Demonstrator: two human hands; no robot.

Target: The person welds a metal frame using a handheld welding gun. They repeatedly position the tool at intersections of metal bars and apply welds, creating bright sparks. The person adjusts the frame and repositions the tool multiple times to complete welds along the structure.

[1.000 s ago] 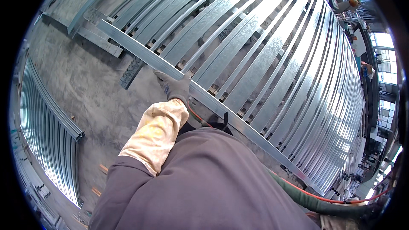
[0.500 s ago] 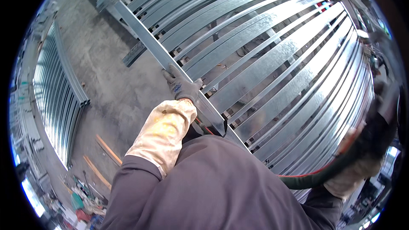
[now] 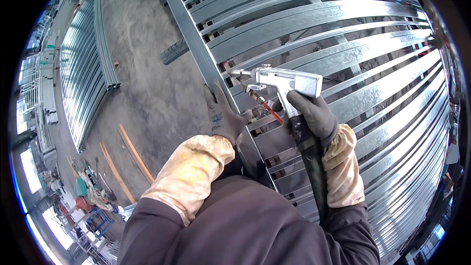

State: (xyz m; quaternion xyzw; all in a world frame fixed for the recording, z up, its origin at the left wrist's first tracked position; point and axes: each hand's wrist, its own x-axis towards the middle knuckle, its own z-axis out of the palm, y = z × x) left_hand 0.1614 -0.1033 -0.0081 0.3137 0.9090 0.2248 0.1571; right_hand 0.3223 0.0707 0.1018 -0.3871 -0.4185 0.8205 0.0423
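My right hand (image 3: 316, 118) is wrapped tight on the gun (image 3: 289, 79), nozzle (image 3: 239, 73) at 10 o'clock. Left hand (image 3: 226, 120)'s over the 11-to-5 rail (image 3: 196, 38), can't tell if squeezing.

Head cam — the L one of a side-by-side fisheye pair — sat on the person's head, looking steeply down over the torso (image 3: 240, 221) at the left hand (image 3: 225, 118) and right hand (image 3: 314, 115), both approx. mid-view & fairly nr the lens. Forearms (image 3: 189, 174) came in from the lower edge. V. wide field: slatted metal frame (image 3: 378, 46) across the R, grey floor (image 3: 152, 88) L, w/ a stack of metal lengths (image 3: 81, 73) farther off — straight edges bending toward the rim.
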